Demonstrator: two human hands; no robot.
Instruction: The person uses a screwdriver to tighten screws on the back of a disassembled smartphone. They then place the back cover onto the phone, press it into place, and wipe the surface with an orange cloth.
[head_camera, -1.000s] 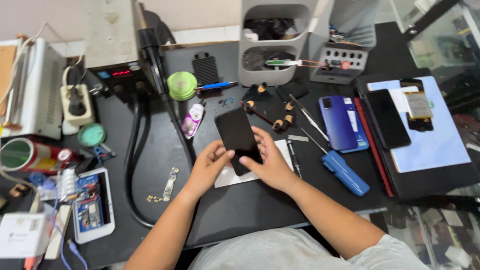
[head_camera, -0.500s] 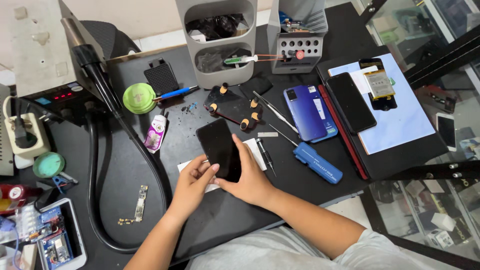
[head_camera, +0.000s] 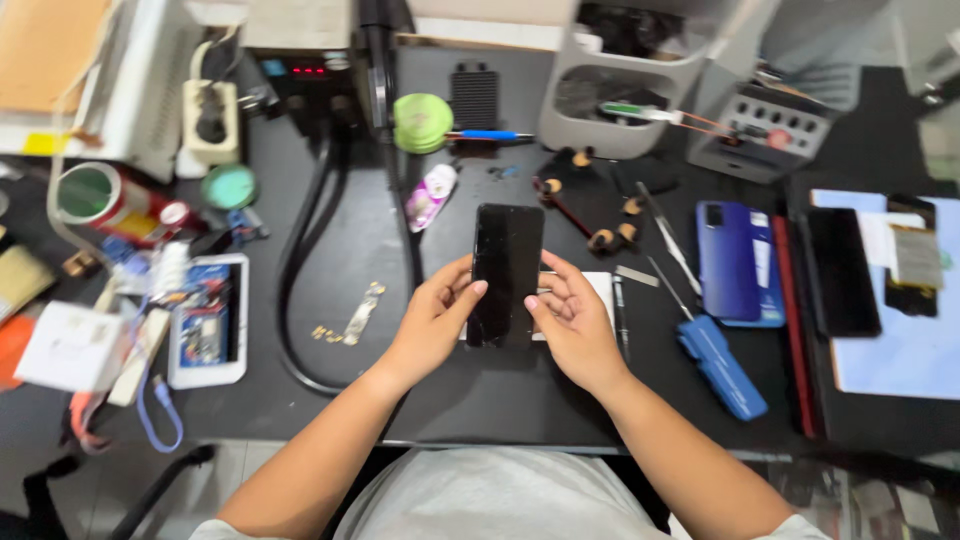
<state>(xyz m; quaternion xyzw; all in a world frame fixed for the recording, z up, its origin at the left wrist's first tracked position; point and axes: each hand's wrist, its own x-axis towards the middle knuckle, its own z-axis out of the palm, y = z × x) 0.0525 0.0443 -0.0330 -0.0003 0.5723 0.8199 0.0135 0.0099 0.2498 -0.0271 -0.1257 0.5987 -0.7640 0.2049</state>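
Both hands up over the middle of the black work mat (head_camera: 480, 400), w/ a black phone (head_camera: 507, 273) held between them, screen dark, long axis running away from the person and tilted a touch. Left hand (head_camera: 432, 320) grips the phone's left edge, fingers curled narrow round it, thumb tip lying on the glass near the lower left. Right hand (head_camera: 570, 318) does the same on the right edge, thumb pressed on the glass, other fingers bent and partly tucked behind; can't tell how far they wrap underneath. Under the phone's lower end, a white card or pad (head_camera: 600, 290) on the mat, mostly covered. Just right of it a thin tool (head_camera: 620, 318), then a blue screwdriver handle (head_camera: 722, 365) lying at an angle. Further right a blue phone (head_camera: 740, 262) back-side up, next to a red-edged tray w/ another dark phone (head_camera: 842, 270) and a pale blue sheet (head_camera: 900, 350). Behind the held phone: a small black jig w/ tan knobs (head_camera: 590, 205), tweezers (head_camera: 660, 235), a grey organiser (head_camera: 625, 95). To the left, a thick black hose (head_camera: 300, 270) loops over the mat from a station w/ red display (head_camera: 300, 45); a green tape roll (head_camera: 422, 122) w/ a blue pen (head_camera: 485, 134) beside it, a small pink-white bottle (head_camera: 430, 196). Far left, an opened white phone frame (head_camera: 208, 320) w/ blue board showing, a white box (head_camera: 65, 345), a red-and-green tape roll (head_camera: 100, 198).
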